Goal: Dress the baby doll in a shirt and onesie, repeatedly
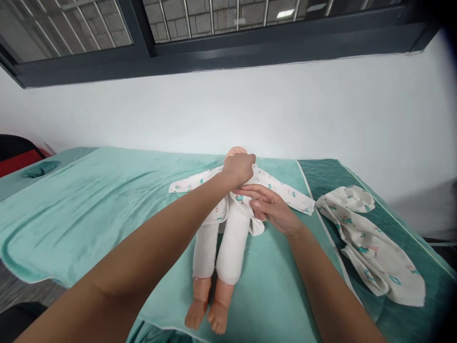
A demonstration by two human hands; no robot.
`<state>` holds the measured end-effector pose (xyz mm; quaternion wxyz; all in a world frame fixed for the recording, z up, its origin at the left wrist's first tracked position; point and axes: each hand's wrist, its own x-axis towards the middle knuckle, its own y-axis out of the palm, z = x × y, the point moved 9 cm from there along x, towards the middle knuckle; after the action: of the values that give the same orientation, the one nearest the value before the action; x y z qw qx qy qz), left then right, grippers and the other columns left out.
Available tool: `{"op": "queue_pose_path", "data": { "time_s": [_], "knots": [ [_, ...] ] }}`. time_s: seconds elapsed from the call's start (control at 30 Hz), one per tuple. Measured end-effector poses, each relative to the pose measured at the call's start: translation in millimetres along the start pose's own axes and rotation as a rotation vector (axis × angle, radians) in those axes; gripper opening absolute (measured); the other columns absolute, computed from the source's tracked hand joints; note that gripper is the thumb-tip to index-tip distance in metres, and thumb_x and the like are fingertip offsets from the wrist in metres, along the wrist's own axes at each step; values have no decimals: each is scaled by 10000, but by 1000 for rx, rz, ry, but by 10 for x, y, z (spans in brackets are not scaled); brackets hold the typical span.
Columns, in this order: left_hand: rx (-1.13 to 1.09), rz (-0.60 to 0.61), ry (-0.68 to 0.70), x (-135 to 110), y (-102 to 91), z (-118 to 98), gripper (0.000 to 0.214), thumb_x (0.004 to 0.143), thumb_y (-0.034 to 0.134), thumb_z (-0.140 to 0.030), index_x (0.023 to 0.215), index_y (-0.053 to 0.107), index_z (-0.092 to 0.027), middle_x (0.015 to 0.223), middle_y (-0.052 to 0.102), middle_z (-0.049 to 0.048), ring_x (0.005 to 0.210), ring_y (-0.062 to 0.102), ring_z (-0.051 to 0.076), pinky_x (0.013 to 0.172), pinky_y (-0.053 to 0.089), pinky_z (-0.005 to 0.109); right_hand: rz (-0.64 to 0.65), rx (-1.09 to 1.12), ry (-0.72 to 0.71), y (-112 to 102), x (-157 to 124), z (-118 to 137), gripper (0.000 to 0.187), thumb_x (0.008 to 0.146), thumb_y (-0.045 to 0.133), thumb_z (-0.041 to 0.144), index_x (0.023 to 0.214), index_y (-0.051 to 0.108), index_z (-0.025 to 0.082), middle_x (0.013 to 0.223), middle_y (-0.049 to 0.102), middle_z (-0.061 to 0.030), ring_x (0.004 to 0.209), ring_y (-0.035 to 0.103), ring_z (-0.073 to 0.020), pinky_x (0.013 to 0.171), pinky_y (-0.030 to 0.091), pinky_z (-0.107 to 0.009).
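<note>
A baby doll (232,257) with white cloth legs and bare feet lies on its back, its feet toward me. It wears a white printed baby shirt (282,188), with both sleeves spread out sideways. My left hand (240,170) is closed at the shirt's neckline, covering part of the doll's head; its fingertips are mostly hidden. Just below it, my right hand (269,205) has its fingers close together on the shirt's front, with cloth at the thumb. The shirt's lower edge hangs loosely over the doll's hips.
Matching printed baby pants (378,247) lie crumpled at the right on a darker green cover (321,176). Under the doll is a light green sheet (89,200). A white wall (178,114) with a barred window stands behind. A red and black object (17,157) is at far left.
</note>
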<state>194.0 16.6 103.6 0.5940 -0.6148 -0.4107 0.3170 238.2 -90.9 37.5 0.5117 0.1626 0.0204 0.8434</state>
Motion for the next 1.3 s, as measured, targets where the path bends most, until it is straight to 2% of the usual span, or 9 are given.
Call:
{"op": "queue_pose_path", "data": {
  "time_s": [0.13, 0.27, 0.33, 0.5, 0.6, 0.7, 0.83, 1.03, 1.3],
  "knots": [
    [-9, -214, -90, -75, -151, 276, 277, 867, 461, -123, 1088, 608, -204, 1142, 610, 107, 1031, 593, 265, 835, 470, 387, -16, -9, -12, 0, -5, 22, 346, 853, 651, 419, 1153, 660, 246, 1215, 692, -114, 465, 328, -51, 454, 336, -254],
    [-56, -370, -180, -339, -192, 567, 304, 881, 437, -100, 1139, 576, -180, 1228, 543, 146, 1163, 513, 303, 882, 470, 418, -313, -10, -109, -349, -13, 56, 211, 844, 670, 384, 968, 694, 216, 830, 720, -28, 525, 455, -89, 509, 377, -241],
    [-129, -427, -148, -599, -139, 645, 287, 897, 438, -119, 1142, 571, -184, 1232, 548, 128, 1168, 512, 280, 926, 463, 408, -423, -21, -136, -471, -41, 38, 179, 842, 679, 363, 949, 695, 220, 828, 699, -16, 649, 547, -114, 582, 421, -239],
    [-410, -548, -126, -1625, 224, 913, 248, 958, 396, -204, 1147, 557, -205, 1205, 572, 90, 1173, 527, 213, 1021, 440, 371, -391, -113, -49, -354, -106, -169, 195, 840, 693, 369, 967, 717, 222, 891, 691, -15, 741, 577, -127, 668, 442, -252],
    [-499, -501, -205, -2185, 557, 1067, 259, 929, 425, -182, 1145, 565, -209, 1158, 603, 80, 1130, 557, 213, 1013, 455, 379, -424, -116, -21, -315, -254, -280, 218, 817, 716, 381, 968, 719, 224, 870, 682, -5, 746, 584, -136, 662, 431, -254],
    [-473, -441, -210, -2500, 751, 1061, 308, 881, 484, -160, 1167, 577, -227, 1199, 620, 73, 1152, 563, 239, 1017, 445, 406, -465, -162, 35, -305, -463, -373, 254, 815, 708, 417, 977, 711, 221, 849, 677, 0, 705, 564, -137, 642, 416, -261],
    [-433, -410, -230, -2595, 795, 1014, 366, 874, 519, -194, 1234, 558, -246, 1288, 608, 78, 1194, 551, 271, 1002, 426, 439, -536, -394, 71, -224, -765, -382, 267, 846, 670, 440, 988, 693, 214, 888, 677, -13, 754, 551, -157, 709, 423, -289],
    [-331, -385, -239, -2398, 728, 981, 304, 893, 528, -258, 1187, 602, -251, 1272, 640, 71, 1135, 561, 290, 930, 396, 456, -549, -667, 56, 18, -922, -369, 326, 820, 699, 444, 1047, 659, 214, 868, 666, -16, 752, 553, -173, 714, 435, -308],
    [-325, -400, -194, -2118, 738, 1016, 230, 919, 450, -201, 1010, 659, -231, 1159, 682, 57, 1050, 585, 264, 842, 401, 403, -775, -956, 81, -121, -966, -292, 275, 863, 605, 407, 1037, 642, 197, 725, 617, 11, 620, 483, -155, 608, 382, -291]
  ]
}}
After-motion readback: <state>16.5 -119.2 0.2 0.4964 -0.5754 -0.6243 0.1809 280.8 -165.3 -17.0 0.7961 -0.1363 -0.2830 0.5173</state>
